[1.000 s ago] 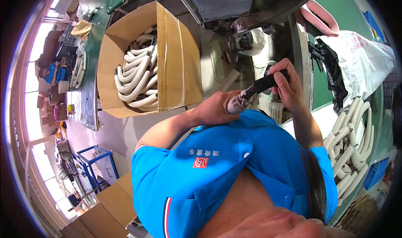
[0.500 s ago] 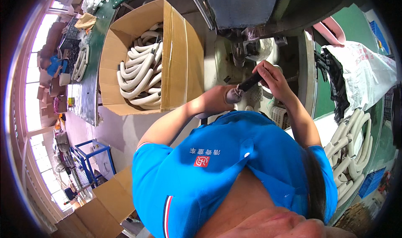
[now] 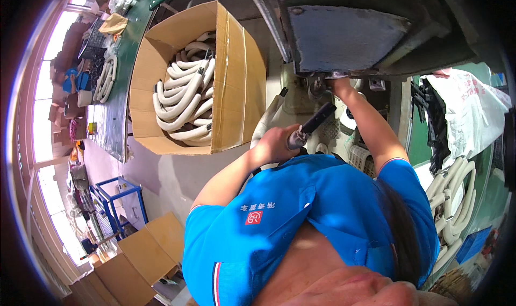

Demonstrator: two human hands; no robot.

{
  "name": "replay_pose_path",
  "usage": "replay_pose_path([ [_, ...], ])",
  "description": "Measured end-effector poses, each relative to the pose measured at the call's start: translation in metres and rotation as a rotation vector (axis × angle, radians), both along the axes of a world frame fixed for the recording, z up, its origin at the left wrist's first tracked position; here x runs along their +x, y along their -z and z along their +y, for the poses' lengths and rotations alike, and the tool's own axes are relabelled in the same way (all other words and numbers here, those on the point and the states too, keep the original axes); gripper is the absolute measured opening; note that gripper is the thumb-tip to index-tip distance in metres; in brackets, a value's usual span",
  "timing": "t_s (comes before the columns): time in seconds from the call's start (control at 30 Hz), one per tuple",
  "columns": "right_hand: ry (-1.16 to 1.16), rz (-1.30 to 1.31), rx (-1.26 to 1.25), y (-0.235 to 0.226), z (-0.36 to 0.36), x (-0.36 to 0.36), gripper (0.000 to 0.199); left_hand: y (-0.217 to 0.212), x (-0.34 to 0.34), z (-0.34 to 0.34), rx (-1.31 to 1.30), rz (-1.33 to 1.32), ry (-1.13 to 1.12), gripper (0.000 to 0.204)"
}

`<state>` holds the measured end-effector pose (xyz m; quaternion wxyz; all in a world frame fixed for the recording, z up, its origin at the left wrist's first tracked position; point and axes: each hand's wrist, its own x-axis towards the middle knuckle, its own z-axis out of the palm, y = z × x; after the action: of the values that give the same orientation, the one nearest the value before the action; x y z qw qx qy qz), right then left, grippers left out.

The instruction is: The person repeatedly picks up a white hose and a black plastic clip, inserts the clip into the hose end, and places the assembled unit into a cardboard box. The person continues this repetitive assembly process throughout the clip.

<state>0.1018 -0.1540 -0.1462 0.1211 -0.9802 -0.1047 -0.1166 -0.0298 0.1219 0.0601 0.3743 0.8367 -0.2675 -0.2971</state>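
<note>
My left hand [image 3: 277, 144] is closed round the end of a pale foam-covered tube [image 3: 295, 139]. From that end a flat black bar [image 3: 319, 118] juts up toward the machine. Beside the hand, a pale curved length of tube [image 3: 267, 120] with a black tip rises; whether it belongs to the same piece I cannot tell. My right hand [image 3: 341, 86] reaches up to the metal fittings [image 3: 318, 86] under the dark machine [image 3: 344, 37]. Its fingers are largely hidden beneath the machine's edge.
Left stands a cardboard box [image 3: 240, 85] of pale curved tubes [image 3: 180, 104], beside a green table [image 3: 121, 80]. Right, a green bench carries a white plastic bag [image 3: 465, 109], black parts [image 3: 436, 118] and more tubes [image 3: 457, 193]. A white plastic basket [image 3: 361, 159] sits below my right arm.
My right hand has left the black bar and moved up under the machine. My left hand still holds the tube, now lower and slightly left. The machine appears lower in view.
</note>
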Motion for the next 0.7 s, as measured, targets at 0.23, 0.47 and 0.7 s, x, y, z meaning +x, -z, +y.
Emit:
replay_pose_path([
  [0.23, 0.068, -0.082, 0.081, 0.042, -0.041, -0.001, 0.044, -0.015, 0.000, 0.008, -0.059, 0.120, -0.087, 0.038],
  [0.47, 0.295, 0.436, 1.409, -0.124, 0.000, -0.034, 0.029, -0.006, -0.001, 0.013, -0.113, 0.228, -0.157, 0.031],
  [0.7, 0.113, 0.612, 1.415, -0.195, 0.025, -0.072, 0.015, -0.008, 0.002, 0.006, -0.131, 0.220, -0.138, 0.028],
])
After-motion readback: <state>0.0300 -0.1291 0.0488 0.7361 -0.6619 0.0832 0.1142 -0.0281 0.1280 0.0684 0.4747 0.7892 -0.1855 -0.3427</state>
